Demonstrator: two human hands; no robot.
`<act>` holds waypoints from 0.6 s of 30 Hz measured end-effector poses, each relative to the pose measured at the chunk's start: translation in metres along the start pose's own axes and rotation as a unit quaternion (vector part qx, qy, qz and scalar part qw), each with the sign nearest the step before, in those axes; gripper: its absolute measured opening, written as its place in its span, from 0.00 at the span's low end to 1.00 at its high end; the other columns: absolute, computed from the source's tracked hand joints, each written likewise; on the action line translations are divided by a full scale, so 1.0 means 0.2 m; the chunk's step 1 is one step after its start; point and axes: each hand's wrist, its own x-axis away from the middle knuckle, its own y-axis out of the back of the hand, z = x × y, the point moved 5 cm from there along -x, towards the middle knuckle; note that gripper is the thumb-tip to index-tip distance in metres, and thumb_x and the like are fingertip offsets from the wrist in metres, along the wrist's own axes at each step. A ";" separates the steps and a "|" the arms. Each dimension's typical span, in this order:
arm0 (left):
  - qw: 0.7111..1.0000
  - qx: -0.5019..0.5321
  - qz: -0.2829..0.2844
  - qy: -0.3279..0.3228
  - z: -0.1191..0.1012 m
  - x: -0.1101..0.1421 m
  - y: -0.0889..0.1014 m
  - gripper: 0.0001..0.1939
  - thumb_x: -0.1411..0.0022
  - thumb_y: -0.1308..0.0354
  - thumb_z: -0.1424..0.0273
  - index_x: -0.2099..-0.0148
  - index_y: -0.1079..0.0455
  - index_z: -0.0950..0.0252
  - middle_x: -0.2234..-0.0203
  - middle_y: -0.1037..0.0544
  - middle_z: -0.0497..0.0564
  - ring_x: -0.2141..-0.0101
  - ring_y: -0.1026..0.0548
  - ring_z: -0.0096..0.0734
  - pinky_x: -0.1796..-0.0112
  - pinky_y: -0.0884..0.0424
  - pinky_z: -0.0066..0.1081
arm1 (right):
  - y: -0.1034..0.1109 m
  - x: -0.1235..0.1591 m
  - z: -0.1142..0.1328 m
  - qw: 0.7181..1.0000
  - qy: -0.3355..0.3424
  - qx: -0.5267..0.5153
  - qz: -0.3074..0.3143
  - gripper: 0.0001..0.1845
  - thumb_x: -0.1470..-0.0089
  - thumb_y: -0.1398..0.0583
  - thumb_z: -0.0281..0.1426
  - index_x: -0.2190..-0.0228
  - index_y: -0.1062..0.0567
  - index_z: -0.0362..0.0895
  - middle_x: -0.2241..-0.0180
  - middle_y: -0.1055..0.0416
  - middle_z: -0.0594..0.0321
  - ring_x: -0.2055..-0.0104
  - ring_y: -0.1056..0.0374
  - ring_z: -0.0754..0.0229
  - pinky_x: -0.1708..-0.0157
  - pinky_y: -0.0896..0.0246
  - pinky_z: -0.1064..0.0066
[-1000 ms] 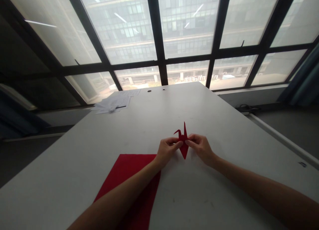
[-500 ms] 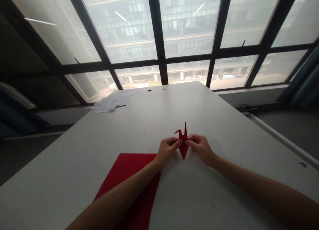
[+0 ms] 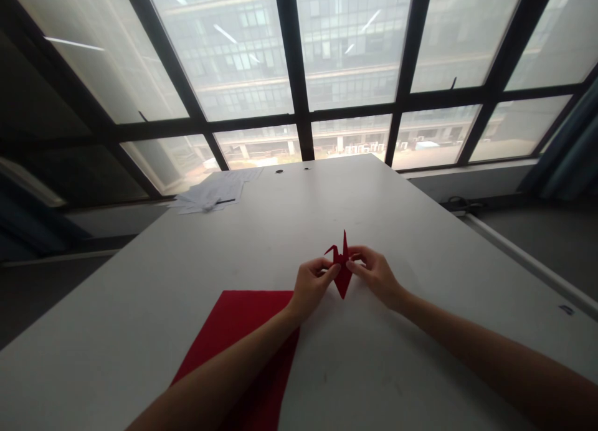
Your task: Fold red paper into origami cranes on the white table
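A small crane folded from deep red paper [image 3: 342,281] is held above or against the smooth white tabletop [image 3: 355,369]; whether its lower point touches the surface cannot be told. The person's two bare hands grip it from opposite sides: the left hand [image 3: 314,286] pinches the crane's left side between thumb and bent fingers, and the right hand [image 3: 377,276] has its thumb and index finger closed on the crane's right side. The crane's bent, beak-like tip points up and to the left, and its straight, narrow spike stands upright beside that tip. Left of the crane and nearer the person lies a large, flat red sheet [image 3: 247,316], partly covered by the bare left forearm [image 3: 219,381]. Well beyond the crane, to its left, loose white printed papers [image 3: 205,189] overlap under a thin dark stick-shaped object [image 3: 226,201]. Farther past the crane stand tall, dark-framed windows [image 3: 306,135].
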 end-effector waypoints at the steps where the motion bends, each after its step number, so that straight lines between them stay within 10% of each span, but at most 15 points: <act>1: 1.000 -0.007 -0.003 -0.006 -0.01 0.00 0.00 0.12 0.40 0.35 0.61 0.64 0.22 0.67 0.71 0.20 0.52 0.69 0.23 0.34 0.67 0.27 0.30 | 0.02 -0.01 0.03 0.999 0.025 0.030 -0.016 0.17 0.49 0.33 0.39 0.58 0.22 0.45 0.61 0.24 0.58 0.62 0.30 0.57 0.63 0.34 0.67; 11: 0.982 -0.135 -0.022 -0.131 -0.09 0.04 -0.03 0.11 0.41 0.34 0.64 0.55 0.20 0.59 0.63 0.28 0.52 0.70 0.30 0.28 0.70 0.30 0.28 | 0.12 -0.06 0.30 0.977 0.115 0.175 -0.026 0.09 0.45 0.36 0.38 0.70 0.23 0.45 0.74 0.26 0.62 0.72 0.32 0.58 0.71 0.35 0.66; 18: 0.999 0.005 0.008 -0.053 -0.02 0.01 -0.04 0.20 0.29 0.51 0.57 0.45 0.28 0.62 0.52 0.25 0.56 0.61 0.22 0.34 0.59 0.26 0.34 | 0.15 -0.15 0.36 0.966 0.072 0.183 0.168 0.07 0.40 0.41 0.35 0.67 0.28 0.45 0.75 0.27 0.64 0.73 0.30 0.59 0.71 0.33 0.65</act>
